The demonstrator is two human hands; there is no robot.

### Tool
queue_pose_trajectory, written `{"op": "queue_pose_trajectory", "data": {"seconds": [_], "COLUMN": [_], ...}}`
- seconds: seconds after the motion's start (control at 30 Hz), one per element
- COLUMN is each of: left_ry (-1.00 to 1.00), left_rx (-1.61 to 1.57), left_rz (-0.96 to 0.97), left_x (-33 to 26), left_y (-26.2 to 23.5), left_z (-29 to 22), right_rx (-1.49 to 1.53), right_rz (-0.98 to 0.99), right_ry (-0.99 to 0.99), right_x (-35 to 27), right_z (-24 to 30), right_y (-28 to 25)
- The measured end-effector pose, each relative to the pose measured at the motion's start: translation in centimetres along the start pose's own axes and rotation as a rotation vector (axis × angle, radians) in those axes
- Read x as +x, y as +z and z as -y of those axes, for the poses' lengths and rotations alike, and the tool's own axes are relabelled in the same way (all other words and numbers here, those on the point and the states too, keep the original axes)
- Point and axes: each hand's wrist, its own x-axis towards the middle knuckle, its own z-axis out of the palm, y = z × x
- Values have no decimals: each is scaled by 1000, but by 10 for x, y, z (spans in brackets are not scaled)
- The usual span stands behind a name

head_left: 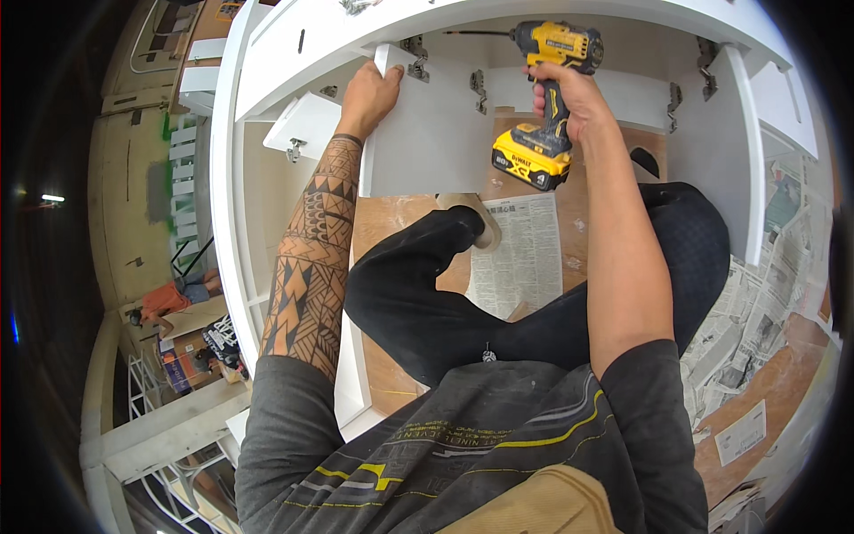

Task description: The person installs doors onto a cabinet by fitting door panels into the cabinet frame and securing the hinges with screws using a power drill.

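Seen from the head camera, looking down: nearest, at the lower edge, is a piece of tan cloth, over a dark grey T-shirt with yellow and grey stripes. The wearer sits with bent legs in black trousers, inside a curved white cabinet frame.

The left hand, at the end of a patterned, tattooed forearm, is closed around the edge of an upright white panel, at upper left of centre. The right hand grasps the handle of a yellow and black power driver, at upper centre, with its battery hanging below the fist. The driver's long, thin bit points left, its tip near a metal hinge on the panel; the tip appears clear of it.

A second hinge is fixed between that one and the driver. At the right stands another white panel, with hinges near its top. Newspaper lies on the brown floor beside the wearer's foot, and more sheets spread at the far right.

In the left background, a person in an orange top bends beside a cardboard box.
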Motion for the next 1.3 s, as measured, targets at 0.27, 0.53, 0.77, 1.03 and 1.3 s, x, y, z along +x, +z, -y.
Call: {"op": "queue_pose_trajectory", "data": {"seconds": [0.27,0.53,0.77,1.03,1.3], "left_ry": [-19,22,3,27,-8], "left_rx": [-7,-14,-47,-92,-5], "left_rz": [-9,-44,-36,-39,-34], "left_x": [-9,-8,-9,-11,-12], "left_y": [-2,-4,-3,-2,-4], "left_z": [-4,-1,-4,-3,-6], "right_rx": [-22,-27,-59,135,82], "right_rz": [58,111,169,233,296], "right_ry": [-93,-106,-88,61,75], "right_x": [29,34,51,53,62], "right_z": [1,-2,-4,4,7], "right_y": [-5,-4,-12,-6,-11]}}
